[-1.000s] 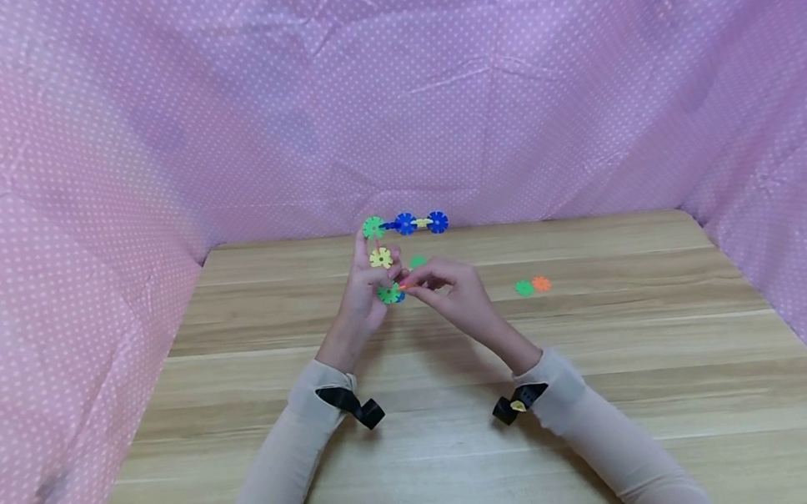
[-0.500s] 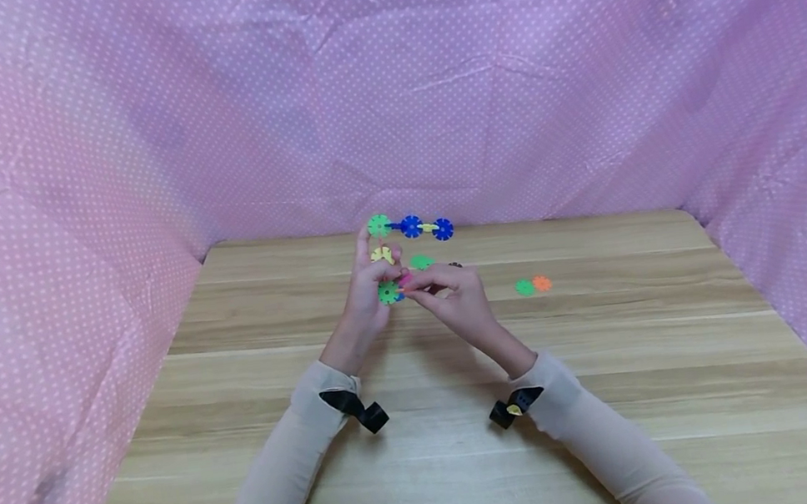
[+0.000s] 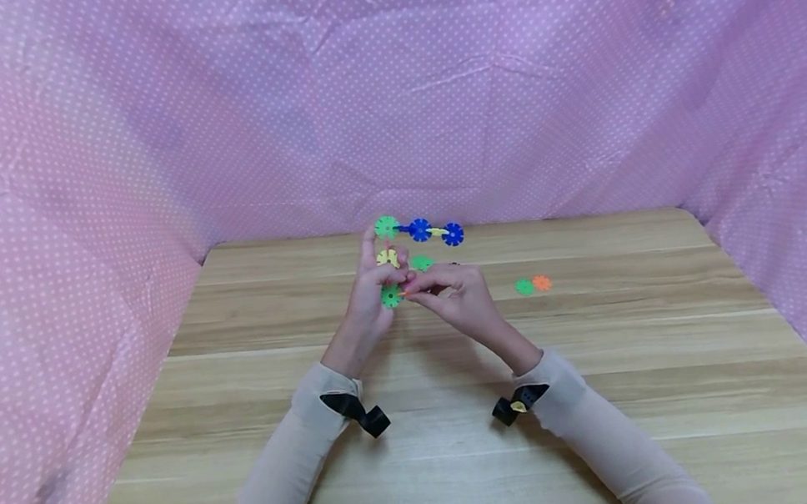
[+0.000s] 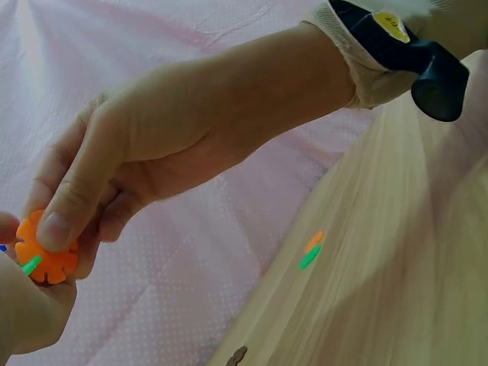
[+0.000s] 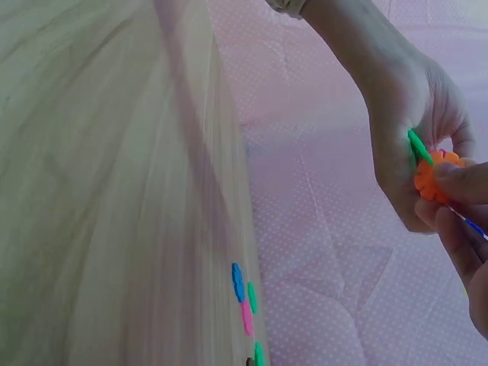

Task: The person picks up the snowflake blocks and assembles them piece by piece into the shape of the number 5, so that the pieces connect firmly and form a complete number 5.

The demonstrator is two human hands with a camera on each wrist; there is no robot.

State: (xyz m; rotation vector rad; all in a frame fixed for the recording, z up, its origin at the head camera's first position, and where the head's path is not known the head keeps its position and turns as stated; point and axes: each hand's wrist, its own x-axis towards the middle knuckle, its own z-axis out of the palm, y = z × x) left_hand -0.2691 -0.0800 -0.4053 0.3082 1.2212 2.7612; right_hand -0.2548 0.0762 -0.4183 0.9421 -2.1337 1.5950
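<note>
My left hand [image 3: 367, 300] holds a chain of notched plastic snowflake discs in the head view. Along its top run a green disc [image 3: 386, 227], a blue disc [image 3: 419, 230] and another blue disc [image 3: 453, 234], with edge-on discs linking them. Below come a yellow disc [image 3: 388, 260] and a lower green disc [image 3: 390, 296]. My right hand [image 3: 463, 295] pinches an orange disc [image 4: 59, 264] between thumb and fingers. In the left wrist view its notched edge meets the green disc's edge [image 4: 32, 264]. Fingers hide part of the chain.
On the wooden table [image 3: 430, 467], a loose green disc [image 3: 525, 287] lies beside a loose orange disc [image 3: 542, 283]. More green [image 3: 422, 262] shows behind the hands. The right wrist view shows a blue disc [image 5: 238, 282] and a pink disc [image 5: 246, 317]. Dotted pink cloth [image 3: 387, 119] surrounds the table.
The chain's top row has shifted right, and its right end has dipped a little. My left hand has moved slightly right; my right hand still pinches the orange disc at the green one.
</note>
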